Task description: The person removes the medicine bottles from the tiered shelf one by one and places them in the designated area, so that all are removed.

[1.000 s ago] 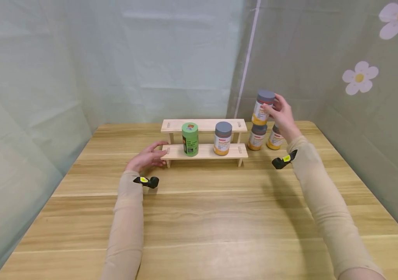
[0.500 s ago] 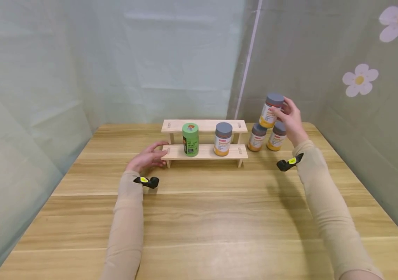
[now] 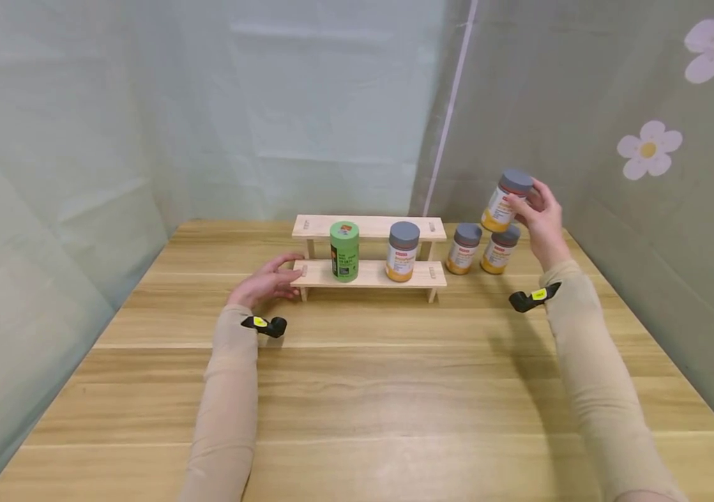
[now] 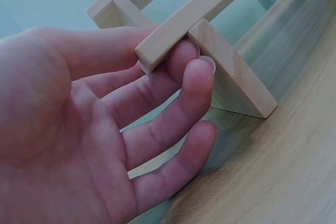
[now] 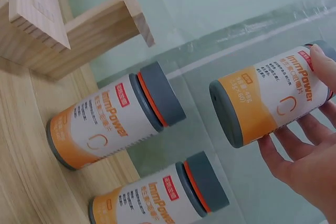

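Note:
My left hand [image 3: 267, 280] grips the left end of the lower board of a two-step wooden rack [image 3: 369, 274]. In the left wrist view its thumb lies against the board [image 4: 189, 17] and its fingertips curl beneath. Off to the right, my right hand [image 3: 543, 216] holds a supplement bottle [image 5: 273, 95] with a grey lid and white-and-orange label. This bottle is raised and tilted, above two matching bottles, one left [image 5: 115, 116] and one right [image 3: 499, 249], both upright on the table. On the rack's lower step stand a green canister [image 3: 344, 252] and another grey-lidded bottle [image 3: 401, 252].
A wood-grain table [image 3: 357, 390] extends in front of the rack. Pale curtains [image 3: 332, 104] hang close behind the table and at both sides. The upper step [image 3: 369, 226] sits behind and above the lower one.
My right hand has carried its bottle rightward, from over the left standing bottle to above the right one, tilting it more. My left hand keeps its place on the rack.

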The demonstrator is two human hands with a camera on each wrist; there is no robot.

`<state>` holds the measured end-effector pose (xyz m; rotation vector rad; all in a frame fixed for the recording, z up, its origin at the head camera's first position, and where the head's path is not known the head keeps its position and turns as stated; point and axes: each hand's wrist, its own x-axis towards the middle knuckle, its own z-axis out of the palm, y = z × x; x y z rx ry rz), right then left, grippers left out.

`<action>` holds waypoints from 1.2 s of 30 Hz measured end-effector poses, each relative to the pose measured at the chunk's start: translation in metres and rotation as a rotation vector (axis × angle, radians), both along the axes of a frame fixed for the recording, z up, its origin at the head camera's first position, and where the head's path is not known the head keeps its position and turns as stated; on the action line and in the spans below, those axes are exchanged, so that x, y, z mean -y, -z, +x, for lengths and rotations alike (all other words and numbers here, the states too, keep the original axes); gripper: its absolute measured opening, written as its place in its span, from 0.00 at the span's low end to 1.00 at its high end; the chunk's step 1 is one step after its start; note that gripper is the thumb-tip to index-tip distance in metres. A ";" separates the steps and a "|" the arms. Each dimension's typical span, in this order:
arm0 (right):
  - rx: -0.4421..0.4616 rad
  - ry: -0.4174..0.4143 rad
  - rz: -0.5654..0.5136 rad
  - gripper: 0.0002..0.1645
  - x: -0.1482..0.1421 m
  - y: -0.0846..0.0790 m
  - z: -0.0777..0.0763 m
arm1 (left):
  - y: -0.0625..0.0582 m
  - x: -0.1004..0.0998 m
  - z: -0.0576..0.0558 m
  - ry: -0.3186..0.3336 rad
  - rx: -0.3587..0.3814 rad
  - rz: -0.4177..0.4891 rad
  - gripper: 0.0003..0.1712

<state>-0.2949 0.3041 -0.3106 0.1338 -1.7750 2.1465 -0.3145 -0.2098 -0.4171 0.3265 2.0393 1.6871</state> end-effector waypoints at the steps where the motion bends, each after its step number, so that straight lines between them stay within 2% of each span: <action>1: -0.007 0.003 -0.011 0.27 -0.002 0.001 0.001 | 0.000 0.000 0.000 0.002 0.001 -0.003 0.33; 4: -0.024 -0.008 -0.047 0.27 -0.007 0.002 0.003 | 0.000 -0.001 0.000 0.006 0.002 -0.006 0.33; 7: -0.027 0.009 -0.026 0.28 -0.011 0.000 0.007 | 0.000 -0.002 0.000 0.010 0.001 -0.003 0.33; 16: -0.072 0.007 -0.060 0.25 -0.022 -0.004 0.018 | -0.002 -0.001 -0.001 0.002 0.004 -0.006 0.33; 27: -0.080 0.028 -0.082 0.26 -0.041 -0.003 0.018 | -0.002 0.000 0.001 0.002 0.004 -0.010 0.34; 36: -0.012 0.129 -0.087 0.31 -0.052 0.000 0.024 | 0.000 0.000 0.001 0.002 0.004 -0.006 0.33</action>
